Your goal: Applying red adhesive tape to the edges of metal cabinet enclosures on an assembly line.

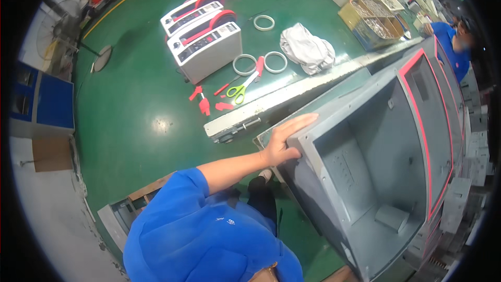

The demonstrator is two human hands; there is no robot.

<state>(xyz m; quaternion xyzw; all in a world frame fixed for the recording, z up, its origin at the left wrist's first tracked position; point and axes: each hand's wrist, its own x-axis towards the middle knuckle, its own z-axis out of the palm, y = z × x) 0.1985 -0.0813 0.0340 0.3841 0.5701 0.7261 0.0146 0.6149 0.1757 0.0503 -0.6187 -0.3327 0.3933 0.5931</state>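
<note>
My left hand [284,142] is hooked over the near corner of an open grey metal cabinet [311,175], with its fingers lying along the outer face and the thumb bent over the rim. Bare grey walls and a small box-shaped fitting [392,219] show inside the cabinet. Past it stands another grey enclosure, its edges lined with red tape [429,177]. My right hand does not show. Left of the cabinet, green-handled scissors [237,93] lie on the green table among red tape scraps [203,105].
Two white tape dispensers [209,47] with red rolls stand on the table. Near them lie pale tape rings [275,61] and a crumpled white cloth [307,49]. A divided parts bin [371,23] sits farther back. At far right is a co-worker in blue [453,47]; a fan stands at left.
</note>
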